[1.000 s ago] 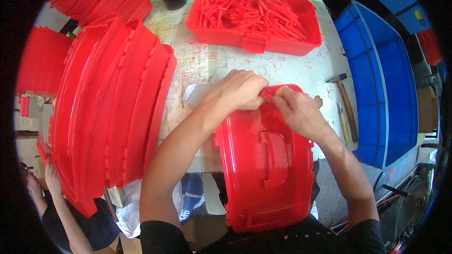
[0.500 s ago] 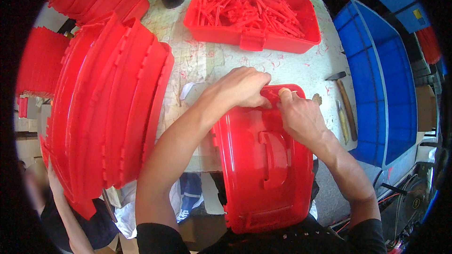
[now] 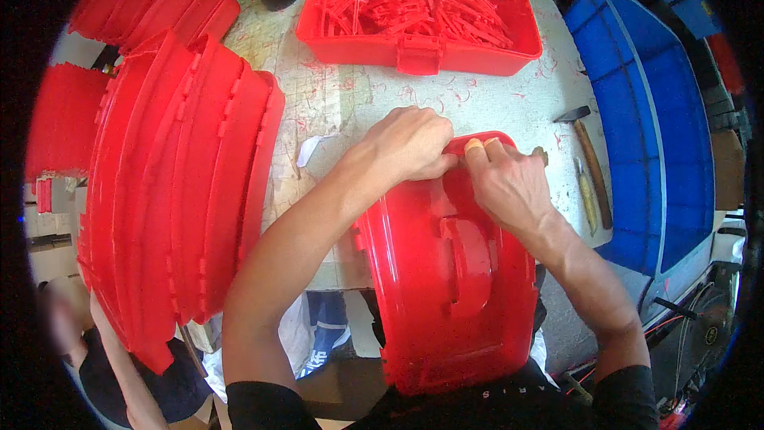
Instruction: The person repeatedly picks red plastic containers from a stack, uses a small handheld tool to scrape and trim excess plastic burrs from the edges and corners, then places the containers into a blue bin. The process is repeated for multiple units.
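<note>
Right hand (image 3: 509, 181) has edged closer to the far end of the red lid (image 3: 426, 271), left hand (image 3: 410, 143) curled just beside it, fingertips hidden so can't tell if clamped, lid's long axis running back from both toward the torso (image 3: 434, 410).

place: workshop | signs: hammer (image 3: 594, 167), stacked red plastic shells (image 3: 187, 191), blue crate (image 3: 684, 127), marked worktable (image 3: 370, 95)

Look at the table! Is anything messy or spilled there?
Yes, a bit: thin red scraps lie scattered on the pale table, outside the red box of red strips. They look like spilled bits or trimmings; I can't tell which. Nothing looks clearly broken.
</note>
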The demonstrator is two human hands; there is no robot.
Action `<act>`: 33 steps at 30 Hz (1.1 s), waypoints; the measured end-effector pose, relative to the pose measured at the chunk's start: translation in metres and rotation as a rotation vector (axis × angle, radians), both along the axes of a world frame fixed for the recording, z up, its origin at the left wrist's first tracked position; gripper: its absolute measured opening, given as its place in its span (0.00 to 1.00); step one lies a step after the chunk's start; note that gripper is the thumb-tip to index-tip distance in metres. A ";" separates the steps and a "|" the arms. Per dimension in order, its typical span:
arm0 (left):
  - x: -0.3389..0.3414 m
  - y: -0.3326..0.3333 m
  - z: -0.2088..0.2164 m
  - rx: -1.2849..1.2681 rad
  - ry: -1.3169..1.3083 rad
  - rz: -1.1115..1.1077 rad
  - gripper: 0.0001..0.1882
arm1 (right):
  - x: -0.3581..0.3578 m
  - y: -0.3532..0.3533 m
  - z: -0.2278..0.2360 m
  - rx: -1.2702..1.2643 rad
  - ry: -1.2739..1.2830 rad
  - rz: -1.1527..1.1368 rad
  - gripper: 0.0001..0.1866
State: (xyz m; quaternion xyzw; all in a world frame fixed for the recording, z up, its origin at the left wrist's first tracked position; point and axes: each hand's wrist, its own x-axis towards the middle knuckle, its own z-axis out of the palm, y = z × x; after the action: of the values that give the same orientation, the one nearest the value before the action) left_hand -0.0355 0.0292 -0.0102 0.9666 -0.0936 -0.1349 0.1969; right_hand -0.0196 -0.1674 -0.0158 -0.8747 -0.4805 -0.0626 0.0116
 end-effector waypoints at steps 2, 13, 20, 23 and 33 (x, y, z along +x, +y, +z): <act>-0.002 -0.003 0.006 0.019 0.014 0.025 0.17 | 0.006 0.000 0.001 -0.004 -0.028 0.035 0.04; 0.002 -0.012 0.014 0.075 0.067 0.124 0.13 | 0.031 0.013 0.011 -0.072 -0.137 0.226 0.06; 0.009 -0.011 -0.001 0.080 0.000 0.090 0.14 | 0.007 0.012 -0.014 0.092 0.004 -0.148 0.05; 0.009 -0.010 -0.005 0.072 -0.004 0.091 0.15 | 0.011 0.013 0.000 0.066 0.010 -0.127 0.05; -0.079 0.039 0.034 -0.307 -0.661 0.396 0.18 | 0.028 -0.014 0.043 0.018 0.089 -0.141 0.05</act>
State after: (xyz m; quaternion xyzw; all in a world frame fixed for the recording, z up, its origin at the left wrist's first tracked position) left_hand -0.1144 0.0681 0.0243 0.9165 0.0171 0.2388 0.3204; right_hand 0.0083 -0.1814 0.0274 -0.9082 -0.4160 -0.0287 0.0366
